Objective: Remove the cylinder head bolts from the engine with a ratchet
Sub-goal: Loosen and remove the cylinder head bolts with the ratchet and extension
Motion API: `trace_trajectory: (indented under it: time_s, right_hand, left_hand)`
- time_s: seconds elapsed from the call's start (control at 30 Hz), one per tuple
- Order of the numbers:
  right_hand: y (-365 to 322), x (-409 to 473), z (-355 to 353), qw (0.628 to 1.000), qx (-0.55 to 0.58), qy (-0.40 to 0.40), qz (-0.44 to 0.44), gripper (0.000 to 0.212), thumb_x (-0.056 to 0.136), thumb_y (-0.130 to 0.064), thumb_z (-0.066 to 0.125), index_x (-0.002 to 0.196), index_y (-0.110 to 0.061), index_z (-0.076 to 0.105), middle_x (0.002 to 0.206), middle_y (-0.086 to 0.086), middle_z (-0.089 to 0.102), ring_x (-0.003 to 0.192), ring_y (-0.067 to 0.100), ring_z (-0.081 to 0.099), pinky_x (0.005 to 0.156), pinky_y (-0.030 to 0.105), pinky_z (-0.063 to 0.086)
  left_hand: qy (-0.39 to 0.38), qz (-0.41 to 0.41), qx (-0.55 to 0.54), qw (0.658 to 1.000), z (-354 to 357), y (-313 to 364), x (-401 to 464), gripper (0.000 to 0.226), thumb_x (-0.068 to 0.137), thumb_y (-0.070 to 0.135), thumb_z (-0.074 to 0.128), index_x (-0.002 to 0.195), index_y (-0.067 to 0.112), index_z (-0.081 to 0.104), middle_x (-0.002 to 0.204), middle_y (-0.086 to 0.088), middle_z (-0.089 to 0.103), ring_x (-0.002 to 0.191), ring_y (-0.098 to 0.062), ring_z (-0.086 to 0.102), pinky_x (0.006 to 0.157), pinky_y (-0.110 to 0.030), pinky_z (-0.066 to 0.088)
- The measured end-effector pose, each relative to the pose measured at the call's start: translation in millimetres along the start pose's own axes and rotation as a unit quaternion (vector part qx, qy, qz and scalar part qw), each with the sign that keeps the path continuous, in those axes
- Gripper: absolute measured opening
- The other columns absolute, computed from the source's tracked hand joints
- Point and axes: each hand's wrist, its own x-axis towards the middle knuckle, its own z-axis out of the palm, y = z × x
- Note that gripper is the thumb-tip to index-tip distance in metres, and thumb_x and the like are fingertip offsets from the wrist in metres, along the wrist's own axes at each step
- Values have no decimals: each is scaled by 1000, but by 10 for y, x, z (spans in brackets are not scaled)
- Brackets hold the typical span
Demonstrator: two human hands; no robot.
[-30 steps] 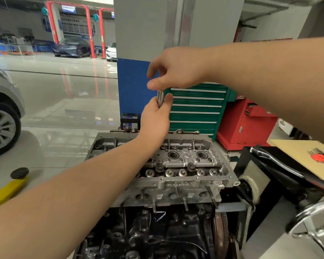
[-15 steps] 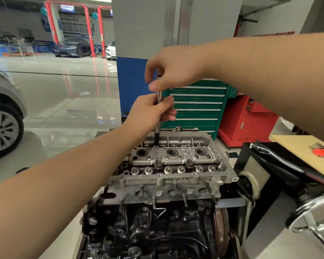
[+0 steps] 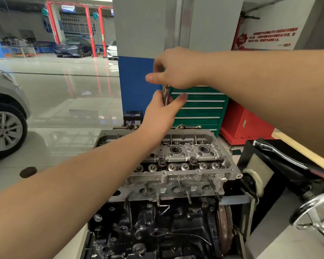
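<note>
Hands stacked above cast-aluminium cylinder head: left hand and right hand both clamped on slim upright steel shaft, air around.

Left hand at 12 o'clock, fingers curled, right hand directly above, pinching, both forearms outstretched

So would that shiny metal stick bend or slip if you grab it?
Probably stiff: the metal rod looks straight between the left hand and the right hand. Its polished surface may be slippery. If laid down, it would likely roll.
</note>
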Motion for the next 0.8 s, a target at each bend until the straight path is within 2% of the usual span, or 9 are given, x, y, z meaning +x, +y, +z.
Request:
trace_trajectory:
  time_s: [0.1, 0.17, 0.23, 0.33, 0.4, 0.53, 0.67, 0.73, 0.8]
  right_hand:
    - [61, -88, -130, 992, 90, -61, -67, 12, 95, -36, 63, 106, -34, 65, 82, -13, 71, 79, 7, 67, 67, 27, 47]
    - [107, -116, -162, 992, 66, -69, -81, 8, 96, -31, 63, 103, -34, 65, 77, -15, 71, 74, 3, 67, 66, 27, 46]
    - [114, -105, -142, 997, -9, -43, -68, 15, 99, -36, 59, 101, -25, 68, 78, -11, 68, 79, 14, 66, 65, 30, 42]
    - [63, -71, -11, 995, -92, 16, 18, 49, 100, -52, 49, 78, -11, 65, 72, 7, 60, 70, 29, 56, 60, 35, 39]
    - [16, -70, 56, 992, -86, 60, 74, 50, 94, -53, 49, 63, -13, 56, 63, 6, 53, 59, 26, 49, 54, 32, 34]
    - [-20, -81, 4, 999, -33, 36, -6, 31, 92, -52, 55, 83, -24, 63, 76, -4, 59, 71, 20, 55, 60, 31, 38]
    - [24, -147, -106, 994, 52, -50, -82, 14, 95, -29, 65, 108, -27, 66, 83, -13, 62, 75, 3, 57, 63, 24, 37]
    - [58, -120, -86, 996, -7, -31, -80, 14, 96, -30, 64, 107, -21, 67, 83, -12, 61, 74, 9, 56, 63, 27, 37]
    - [59, -83, -23, 997, -65, -6, -40, 28, 99, -41, 59, 95, -14, 66, 83, 0, 64, 72, 20, 53, 64, 32, 37]
  left_hand:
    - [-30, -49, -67, 996, -93, 72, 151, 33, 90, 37, 69, 70, 22, 46, 51, 5, 38, 45, -16, 35, 52, -32, 35]
    - [-150, -90, -121, 977, -194, 91, 259, 44, 94, 30, 65, 60, 26, 38, 49, 2, 27, 44, -18, 23, 50, -30, 31]
    - [-199, -88, -107, 970, -236, 107, 293, 41, 96, 32, 64, 62, 23, 43, 51, 0, 34, 47, -19, 30, 53, -31, 37]
    - [-57, -42, -38, 997, -175, 49, 238, 27, 90, 35, 75, 83, 16, 58, 67, -2, 60, 62, -17, 57, 65, -35, 49]
    - [14, -19, -44, 999, -103, -38, 149, 29, 92, 40, 73, 82, 16, 60, 66, 3, 63, 62, -12, 59, 63, -32, 48]
    - [-13, -37, -54, 998, -46, -71, 94, 38, 100, 51, 58, 79, 21, 47, 58, 7, 45, 55, -14, 41, 54, -33, 33]
    - [-190, -85, -166, 964, -258, -30, 295, 48, 97, 31, 61, 59, 26, 32, 48, 4, 22, 44, -17, 20, 51, -29, 31]
    - [-221, -77, -133, 963, -282, -24, 316, 49, 101, 34, 59, 57, 23, 40, 49, 1, 29, 46, -19, 26, 53, -30, 36]
    - [-156, -46, -88, 983, -237, -31, 274, 40, 102, 37, 61, 71, 14, 53, 56, -4, 48, 52, -19, 44, 57, -30, 44]
